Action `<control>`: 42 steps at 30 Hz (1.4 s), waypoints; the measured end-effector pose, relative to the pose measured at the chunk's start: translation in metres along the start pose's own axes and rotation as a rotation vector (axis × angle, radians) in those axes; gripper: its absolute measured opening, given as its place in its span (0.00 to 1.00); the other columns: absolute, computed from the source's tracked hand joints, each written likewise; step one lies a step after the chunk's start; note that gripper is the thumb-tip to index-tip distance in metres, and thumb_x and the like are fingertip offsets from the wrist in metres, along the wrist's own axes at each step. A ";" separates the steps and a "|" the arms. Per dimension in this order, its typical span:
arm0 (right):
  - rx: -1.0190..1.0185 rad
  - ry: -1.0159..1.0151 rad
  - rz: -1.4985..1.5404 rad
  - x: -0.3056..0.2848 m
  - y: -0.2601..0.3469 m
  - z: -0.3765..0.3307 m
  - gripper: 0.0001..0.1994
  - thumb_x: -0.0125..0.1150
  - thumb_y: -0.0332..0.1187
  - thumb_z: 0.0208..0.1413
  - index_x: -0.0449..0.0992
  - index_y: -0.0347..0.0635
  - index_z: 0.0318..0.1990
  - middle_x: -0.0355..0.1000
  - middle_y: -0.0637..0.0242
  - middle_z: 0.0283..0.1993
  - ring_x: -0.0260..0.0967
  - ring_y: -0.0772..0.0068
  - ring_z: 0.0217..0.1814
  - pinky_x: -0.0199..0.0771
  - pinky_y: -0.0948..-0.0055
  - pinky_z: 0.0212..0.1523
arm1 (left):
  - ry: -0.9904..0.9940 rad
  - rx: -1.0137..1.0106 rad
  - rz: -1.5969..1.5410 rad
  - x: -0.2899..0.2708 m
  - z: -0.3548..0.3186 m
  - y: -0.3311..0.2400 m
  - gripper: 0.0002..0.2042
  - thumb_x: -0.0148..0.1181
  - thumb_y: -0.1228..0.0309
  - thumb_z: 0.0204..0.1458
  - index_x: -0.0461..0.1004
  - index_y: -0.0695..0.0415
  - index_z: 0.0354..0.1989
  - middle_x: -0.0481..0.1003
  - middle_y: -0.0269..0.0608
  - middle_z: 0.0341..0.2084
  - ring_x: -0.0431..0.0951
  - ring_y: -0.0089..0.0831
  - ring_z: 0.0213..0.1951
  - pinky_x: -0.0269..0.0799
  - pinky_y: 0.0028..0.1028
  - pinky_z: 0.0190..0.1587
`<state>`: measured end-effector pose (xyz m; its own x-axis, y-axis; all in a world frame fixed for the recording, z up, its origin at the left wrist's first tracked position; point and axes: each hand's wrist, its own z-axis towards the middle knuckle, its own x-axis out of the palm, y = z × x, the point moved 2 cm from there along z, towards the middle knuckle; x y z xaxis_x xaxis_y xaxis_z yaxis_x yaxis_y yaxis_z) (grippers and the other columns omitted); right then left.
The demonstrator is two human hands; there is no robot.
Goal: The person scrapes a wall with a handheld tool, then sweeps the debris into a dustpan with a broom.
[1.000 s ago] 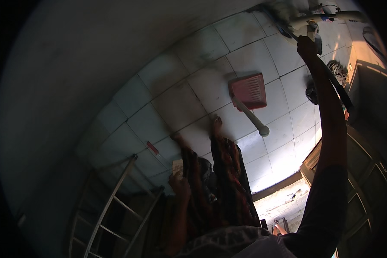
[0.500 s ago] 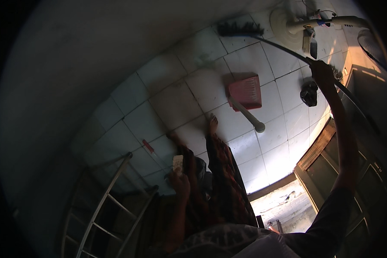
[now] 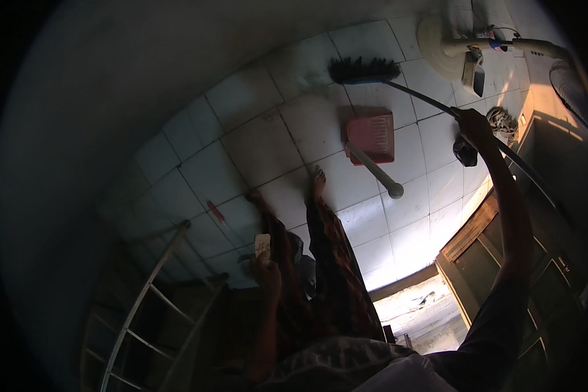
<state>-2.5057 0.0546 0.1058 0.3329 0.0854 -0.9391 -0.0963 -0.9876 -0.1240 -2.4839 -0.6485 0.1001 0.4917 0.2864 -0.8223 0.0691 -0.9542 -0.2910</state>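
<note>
My right hand point(image 3: 475, 129) is closed round the long dark handle of a broom point(image 3: 428, 99). The broom's dark bristle head point(image 3: 364, 70) rests at the far wall's foot, on or just above the white tiles. In my left hand point(image 3: 266, 271), low beside my left leg, is a pale patterned phone point(image 3: 262, 248), gripped at its lower end. A red dustpan point(image 3: 371, 134) with a thick pale handle lies on the floor between the broom and my bare feet, touched by neither hand.
A metal ladder point(image 3: 135, 320) stands at lower left, near a red-handled tool point(image 3: 215, 211) on the tiles. A pedestal fan point(image 3: 440, 47) stands far right. Close to my right arm lies a black plastic bag point(image 3: 464, 151). Lower right is a wooden door point(image 3: 487, 261) beside a bright doorway.
The broom head has come nearer to me, toward the dustpan. My right hand has drawn slightly left and nearer with the handle. The left hand still holds the phone.
</note>
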 end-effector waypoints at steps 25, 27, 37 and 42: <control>0.020 0.104 -0.116 0.013 0.023 0.150 0.06 0.55 0.30 0.49 0.73 0.45 0.36 0.72 0.62 0.32 0.74 0.60 0.34 0.75 0.61 0.36 | 0.072 0.023 -0.055 -0.003 0.003 -0.013 0.17 0.50 0.76 0.46 0.69 0.63 0.46 0.66 0.58 0.41 0.66 0.57 0.46 0.62 0.48 0.51; 0.017 0.102 -0.101 0.014 0.027 0.135 0.05 0.55 0.30 0.50 0.73 0.45 0.35 0.72 0.63 0.31 0.73 0.59 0.34 0.75 0.60 0.36 | 0.076 0.000 -0.057 -0.003 0.003 -0.011 0.18 0.54 0.76 0.44 0.70 0.61 0.47 0.66 0.55 0.45 0.65 0.54 0.48 0.61 0.47 0.52; 0.232 0.215 0.104 -0.057 -0.061 -0.038 0.11 0.51 0.33 0.56 0.76 0.45 0.43 0.74 0.57 0.38 0.71 0.57 0.43 0.70 0.60 0.43 | 0.089 -0.139 -0.032 -0.004 0.007 -0.008 0.19 0.52 0.75 0.46 0.69 0.57 0.50 0.64 0.60 0.53 0.61 0.57 0.57 0.57 0.47 0.58; 0.156 0.367 -0.274 0.018 -0.124 0.005 0.07 0.53 0.31 0.52 0.75 0.40 0.35 0.75 0.55 0.36 0.74 0.57 0.40 0.72 0.60 0.42 | 0.093 -0.053 -0.045 -0.001 0.008 -0.012 0.18 0.52 0.74 0.46 0.70 0.60 0.48 0.65 0.58 0.48 0.64 0.57 0.52 0.58 0.48 0.57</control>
<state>-2.4922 0.1787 0.1027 0.6718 0.2599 -0.6936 -0.0889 -0.9013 -0.4239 -2.4924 -0.6370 0.0999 0.5649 0.3224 -0.7596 0.1379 -0.9445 -0.2983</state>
